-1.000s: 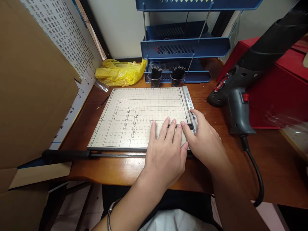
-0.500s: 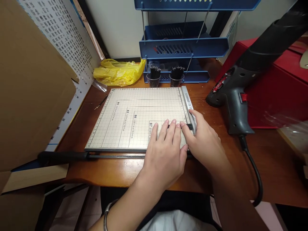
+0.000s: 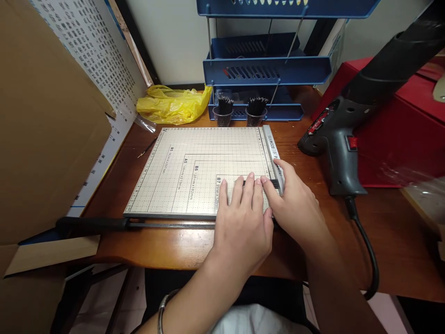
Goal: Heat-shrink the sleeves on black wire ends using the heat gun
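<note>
The person's left hand (image 3: pixel 243 222) lies flat, palm down, on the near right corner of the flat grey paper cutter board with grid lines (image 3: pixel 194 167). Its fingers are straight and close together, pressing down and holding nothing. The right hand (image 3: pixel 295 204) sits just beside it, touching it, with its fingertips on a small thin black strip (image 3: pixel 259 183) by the silver ruler bar along the board's right edge (image 3: pixel 273 153). Those fingers are bent and narrow; whether they pinch the strip cannot be told.

The board lies in the middle of the brown wooden desk (image 3: pixel 174 246). It has printed boxes marked B5, A5, B6 and B7. Its long black cutting arm (image 3: pixel 104 225) lies flat along the near edge.

Since a second ago, the left hand has slid a little to the right, so the B7 mark shows more. The right hand has stayed put.

To the right lies a dark grey heat gun with a black cord (image 3: pixel 339 139), by a red box (image 3: pixel 396 134). Further back are two small cups of black sticks (image 3: pixel 239 111), a yellow plastic bag (image 3: pixel 172 104) and blue stacked trays (image 3: pixel 266 69).
</note>
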